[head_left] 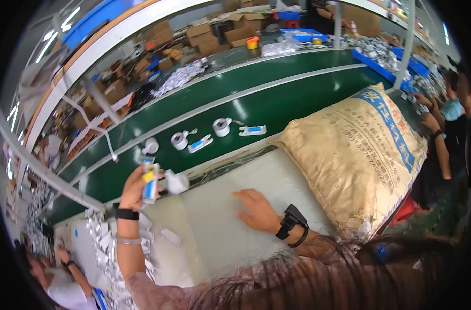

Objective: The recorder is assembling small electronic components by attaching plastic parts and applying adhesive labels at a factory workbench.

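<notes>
My left hand [134,187] is raised at the near edge of the green conveyor belt, its fingers closed round a flat white plastic piece [150,190] with a blue strip and a yellow patch. Beside that piece is a rounded white part [176,183]; whether the hand touches it I cannot tell. Over the pale work mat [215,232] my right hand [259,211] is empty, fingers apart. On the belt stand white round housings [179,140] [221,128], each beside a flat white piece with a blue strip [200,144] [253,130]. A smaller white cup-shaped part [151,146] is nearer my left hand.
A heap of white plastic parts [103,243] lies left of my left forearm. A large printed paper sack [349,155] bulges at the mat's right. Co-workers' arms [441,150] show at far right and lower left. A white metal frame [54,181] rises at left.
</notes>
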Demonstrator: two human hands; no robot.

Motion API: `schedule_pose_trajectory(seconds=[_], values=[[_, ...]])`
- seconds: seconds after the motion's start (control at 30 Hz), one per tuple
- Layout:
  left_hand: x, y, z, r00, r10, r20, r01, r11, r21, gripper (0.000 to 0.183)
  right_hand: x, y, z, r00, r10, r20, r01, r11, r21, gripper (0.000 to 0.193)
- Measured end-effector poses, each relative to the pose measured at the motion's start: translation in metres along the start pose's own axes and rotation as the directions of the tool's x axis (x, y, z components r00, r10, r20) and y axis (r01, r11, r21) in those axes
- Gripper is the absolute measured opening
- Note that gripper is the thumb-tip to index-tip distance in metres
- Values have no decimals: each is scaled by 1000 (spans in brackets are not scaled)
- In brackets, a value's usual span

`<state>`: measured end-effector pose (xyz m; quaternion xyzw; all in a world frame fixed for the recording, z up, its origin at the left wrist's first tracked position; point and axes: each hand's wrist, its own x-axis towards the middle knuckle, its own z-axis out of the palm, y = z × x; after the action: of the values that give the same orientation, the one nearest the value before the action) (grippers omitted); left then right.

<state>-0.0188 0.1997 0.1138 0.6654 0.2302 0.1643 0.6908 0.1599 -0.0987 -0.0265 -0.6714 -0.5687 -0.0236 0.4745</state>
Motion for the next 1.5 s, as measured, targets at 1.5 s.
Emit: schedule_pose_trajectory(seconds=[1.5], values=[[-65,-124,157,998,-7,58,23,955,-296,30,10,-33,-21,999,-25,39,31,983,-183,7]])
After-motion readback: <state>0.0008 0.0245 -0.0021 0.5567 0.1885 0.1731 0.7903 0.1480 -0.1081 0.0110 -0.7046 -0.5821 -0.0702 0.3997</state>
